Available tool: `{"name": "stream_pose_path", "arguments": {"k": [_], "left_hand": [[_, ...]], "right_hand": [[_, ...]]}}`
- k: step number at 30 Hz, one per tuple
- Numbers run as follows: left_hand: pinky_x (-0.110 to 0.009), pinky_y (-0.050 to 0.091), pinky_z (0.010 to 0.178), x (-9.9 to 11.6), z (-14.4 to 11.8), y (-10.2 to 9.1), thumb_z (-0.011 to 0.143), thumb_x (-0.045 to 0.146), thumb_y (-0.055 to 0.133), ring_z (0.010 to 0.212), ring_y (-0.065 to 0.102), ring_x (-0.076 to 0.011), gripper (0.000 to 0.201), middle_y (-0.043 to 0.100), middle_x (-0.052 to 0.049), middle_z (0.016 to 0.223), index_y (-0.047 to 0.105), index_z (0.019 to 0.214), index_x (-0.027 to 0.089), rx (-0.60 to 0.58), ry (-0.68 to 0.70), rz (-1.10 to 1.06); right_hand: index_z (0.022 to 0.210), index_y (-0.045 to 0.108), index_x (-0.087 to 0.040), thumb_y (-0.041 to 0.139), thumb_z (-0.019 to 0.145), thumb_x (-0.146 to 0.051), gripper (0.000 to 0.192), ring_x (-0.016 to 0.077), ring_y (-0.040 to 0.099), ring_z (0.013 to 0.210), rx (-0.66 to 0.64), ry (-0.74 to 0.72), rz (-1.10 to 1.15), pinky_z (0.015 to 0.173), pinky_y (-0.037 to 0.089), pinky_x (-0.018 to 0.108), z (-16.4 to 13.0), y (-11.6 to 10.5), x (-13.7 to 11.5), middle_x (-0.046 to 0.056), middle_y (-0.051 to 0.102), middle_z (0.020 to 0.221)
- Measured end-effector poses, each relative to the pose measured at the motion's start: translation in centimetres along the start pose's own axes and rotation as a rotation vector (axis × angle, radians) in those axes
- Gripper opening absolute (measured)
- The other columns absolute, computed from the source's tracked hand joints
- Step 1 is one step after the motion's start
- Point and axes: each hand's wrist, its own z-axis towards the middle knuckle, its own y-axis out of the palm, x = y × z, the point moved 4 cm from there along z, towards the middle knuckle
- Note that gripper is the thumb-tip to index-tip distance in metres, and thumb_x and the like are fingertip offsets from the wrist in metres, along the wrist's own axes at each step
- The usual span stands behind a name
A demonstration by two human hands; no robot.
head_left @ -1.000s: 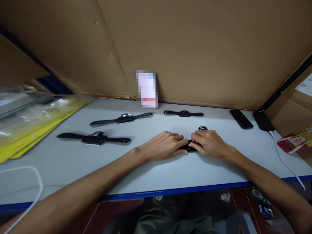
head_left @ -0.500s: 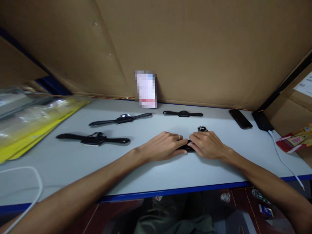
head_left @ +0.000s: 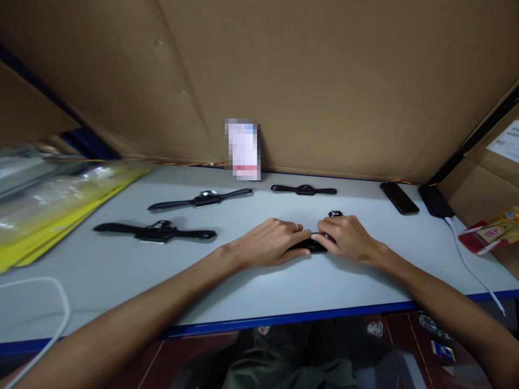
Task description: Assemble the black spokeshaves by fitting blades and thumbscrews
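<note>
A black spokeshave (head_left: 318,247) lies low at the table, right of centre, mostly covered by my fingers. My left hand (head_left: 278,240), a ring on one finger, closes round its left part. From the other side my right hand (head_left: 349,237) is bent over it, thumb and fingers pressed at its middle. Just behind my right knuckles a small black and shiny metal piece (head_left: 335,214) shows; its shape is partly hidden. Two more spokeshaves, one nearer (head_left: 156,231) and one farther (head_left: 203,199), rest to the left. A slimmer spokeshave body (head_left: 305,189) lies beyond my hands.
A phone with a blurred screen (head_left: 245,151) leans on the cardboard wall (head_left: 324,81). At right lie a dark phone (head_left: 399,198) and a black power bank (head_left: 436,201) with a white cable (head_left: 470,265). Clear plastic bags (head_left: 73,194) cover yellow sheets at left.
My right hand has shifted slightly, its thumb now stretched farther left across the spokeshave's middle. My left hand stays almost where it was.
</note>
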Motion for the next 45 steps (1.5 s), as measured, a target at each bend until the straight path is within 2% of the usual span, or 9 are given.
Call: {"name": "stream_pose_path", "arguments": {"k": [6,12,14,18,20,30,38,45], "left_hand": [[-0.031,0.033,0.057,0.0,0.0,-0.5,0.109,0.036,0.031,0.064,0.059,-0.0167,0.032,0.065,-0.003,0.082,0.055,0.095,0.02,-0.031,-0.042,-0.001],[-0.032,0.03,0.055,0.0,-0.1,-0.4,0.107,0.025,0.028,0.059,0.054,-0.015,0.031,0.062,-0.002,0.076,0.053,0.09,0.019,-0.023,-0.051,0.006],[-0.032,0.031,0.055,0.0,-0.1,-0.3,0.108,0.027,0.027,0.059,0.054,-0.015,0.033,0.063,-0.002,0.077,0.054,0.091,0.019,-0.022,-0.048,0.008],[-0.032,0.033,0.055,0.2,0.0,-0.2,0.108,0.051,0.031,0.061,0.057,-0.0159,0.042,0.066,-0.004,0.082,0.057,0.097,0.018,0.004,-0.012,0.043],[-0.032,0.034,0.055,0.4,0.1,-0.1,0.107,0.055,0.032,0.061,0.058,-0.0159,0.046,0.066,-0.004,0.084,0.058,0.098,0.018,0.007,-0.009,0.071],[-0.034,0.034,0.058,0.5,0.2,0.3,0.109,0.046,0.035,0.063,0.059,-0.0174,0.038,0.067,-0.005,0.083,0.057,0.097,0.018,-0.018,-0.001,0.08],[-0.033,0.035,0.059,0.5,0.2,0.4,0.11,0.045,0.033,0.064,0.06,-0.017,0.038,0.068,-0.004,0.083,0.056,0.097,0.018,-0.011,0.002,0.076],[-0.034,0.035,0.057,0.5,0.1,0.4,0.11,0.046,0.031,0.063,0.06,-0.0175,0.04,0.067,-0.004,0.08,0.055,0.096,0.018,-0.01,0.005,0.076]], "right_hand": [[0.074,0.056,-0.02,0.039,0.104,-0.03,0.037,0.0131,0.041,0.06,0.079,0.118,0.057,0.061,0.028,0.031,0.1,-0.8,2.0,0.001,0.058,0.069],[0.072,0.053,-0.02,0.038,0.105,-0.031,0.038,0.013,0.038,0.058,0.062,0.117,0.06,0.06,0.027,0.031,0.0,-0.7,1.9,0.0,0.055,0.066],[0.072,0.054,-0.02,0.038,0.105,-0.03,0.037,0.0131,0.04,0.059,0.038,0.111,0.054,0.061,0.028,0.031,0.0,-0.5,1.8,0.001,0.056,0.068],[0.075,0.056,-0.02,0.04,0.105,-0.029,0.036,0.0134,0.041,0.06,0.0,0.097,0.038,0.062,0.027,0.032,0.1,-0.3,1.7,0.001,0.059,0.07],[0.075,0.057,-0.02,0.041,0.105,-0.029,0.035,0.0134,0.041,0.06,0.001,0.097,0.031,0.061,0.026,0.032,0.1,-0.2,1.8,0.001,0.059,0.07],[0.076,0.056,-0.019,0.043,0.106,-0.027,0.033,0.0132,0.037,0.059,-0.02,0.04,0.079,0.061,0.026,0.031,0.2,0.4,1.1,0.001,0.06,0.07],[0.079,0.057,-0.019,0.041,0.105,-0.026,0.032,0.0128,0.043,0.062,-0.008,0.027,0.143,0.063,0.029,0.03,0.3,1.5,0.9,0.001,0.06,0.073],[0.077,0.053,-0.02,0.039,0.105,-0.027,0.033,0.0126,0.042,0.062,-0.008,0.01,0.213,0.063,0.029,0.029,0.3,2.0,1.1,0.0,0.058,0.072]]}}
